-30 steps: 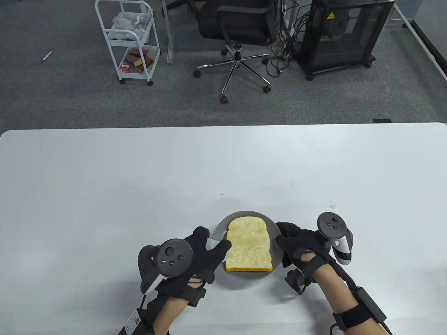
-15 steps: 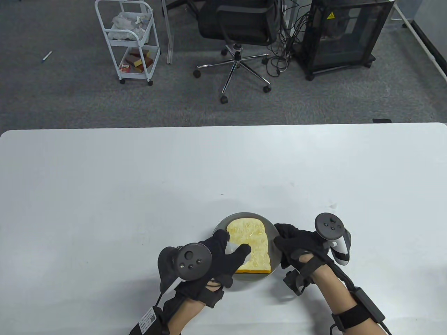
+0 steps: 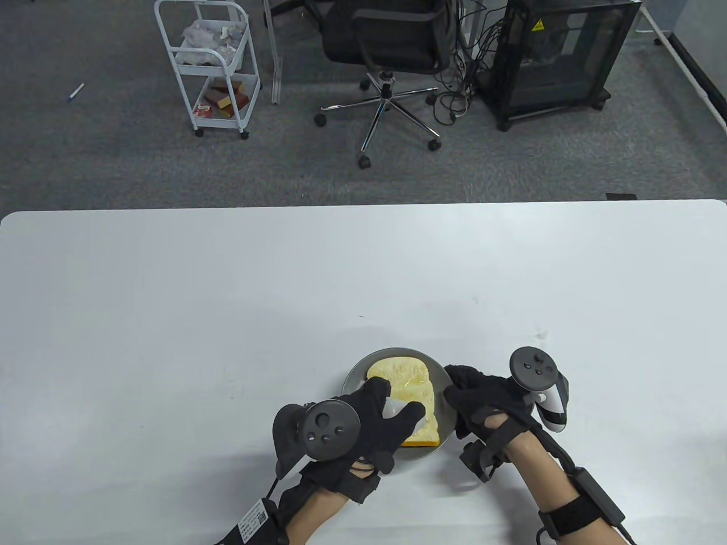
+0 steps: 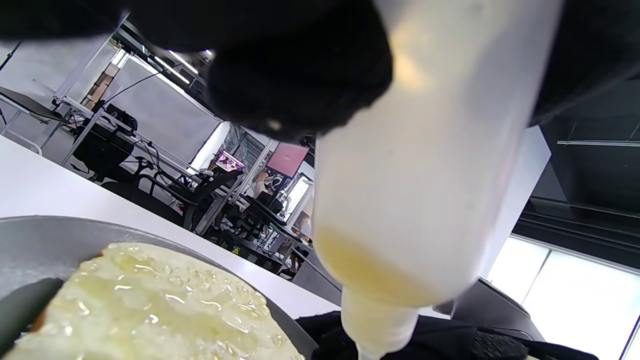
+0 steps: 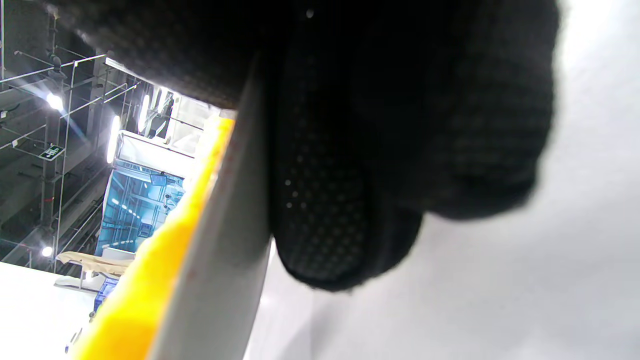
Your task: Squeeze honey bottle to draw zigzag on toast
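A slice of toast (image 3: 404, 377) with glossy honey on it lies on a grey plate (image 3: 358, 372) near the table's front edge. My left hand (image 3: 375, 417) grips a translucent squeeze bottle (image 3: 396, 407) nozzle-down over the toast's near half. In the left wrist view the bottle (image 4: 420, 190) holds a little yellow honey above its nozzle, just over the toast (image 4: 150, 305). My right hand (image 3: 477, 397) holds the plate's right rim; in the right wrist view its fingers (image 5: 350, 200) press against the plate's edge (image 5: 220, 270).
The white table (image 3: 227, 295) stretches far to the left, right and back. Beyond its far edge are a white trolley (image 3: 210, 62), an office chair (image 3: 386, 51) and a black cabinet (image 3: 562, 57) on grey carpet.
My left hand has moved right with the bottle, from the plate's left rim to over the toast's near half. My right hand has stayed on the plate's right rim.
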